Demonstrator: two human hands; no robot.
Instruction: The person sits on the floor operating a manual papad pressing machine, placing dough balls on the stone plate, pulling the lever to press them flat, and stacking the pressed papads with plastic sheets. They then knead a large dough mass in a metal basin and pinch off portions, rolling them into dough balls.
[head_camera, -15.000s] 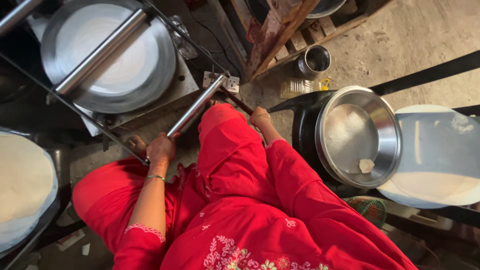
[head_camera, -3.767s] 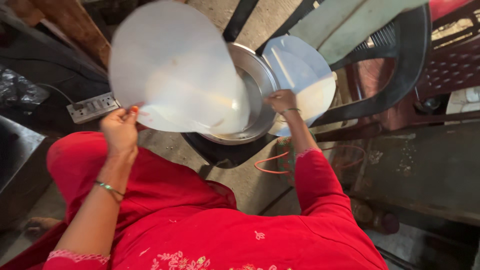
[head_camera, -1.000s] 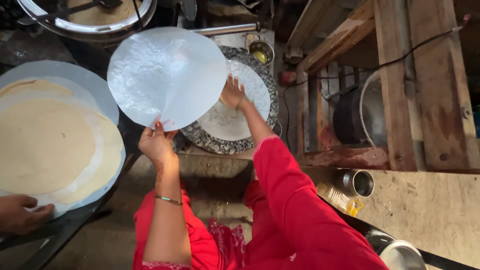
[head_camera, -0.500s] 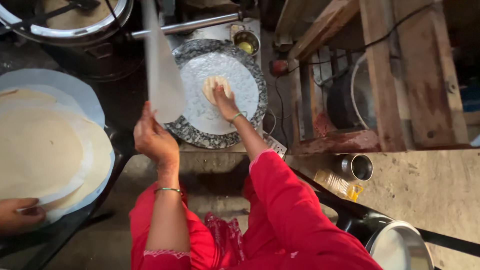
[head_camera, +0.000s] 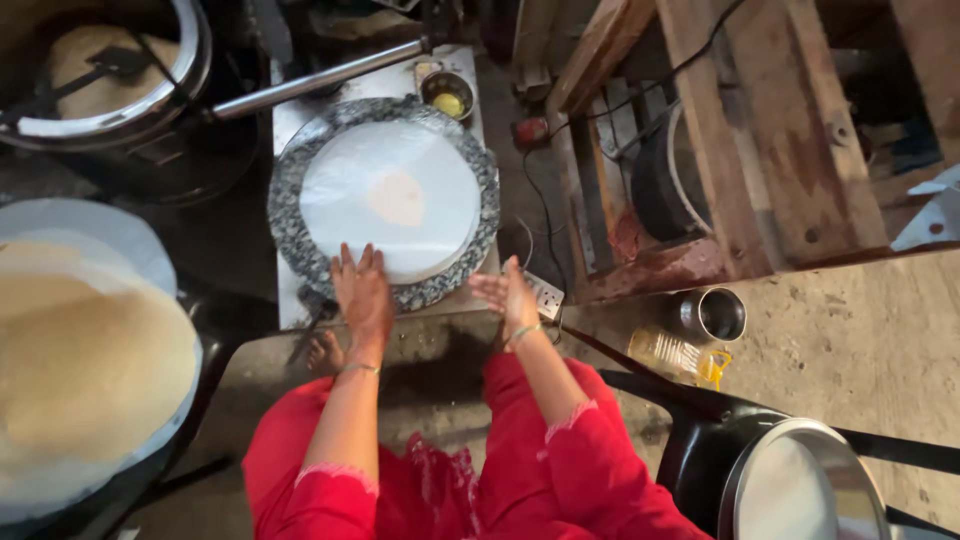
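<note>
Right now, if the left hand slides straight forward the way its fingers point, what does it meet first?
The left hand already lies on the speckled round plate's near rim; next comes the edge of the white round sheet, probably right at its fingertips.

Thin white translucent round sheet (head_camera: 392, 212), lying flat and centred on a speckled grey-and-black round stone slab (head_camera: 385, 200), leaving a ring of stone bare all around. Under the sheet's middle, a small pale dough piece (head_camera: 397, 198), seemingly flattened, showing through as a yellowish patch. Near edge of the sheet touched by the left hand (head_camera: 362, 293), fingers spread flat.
</note>
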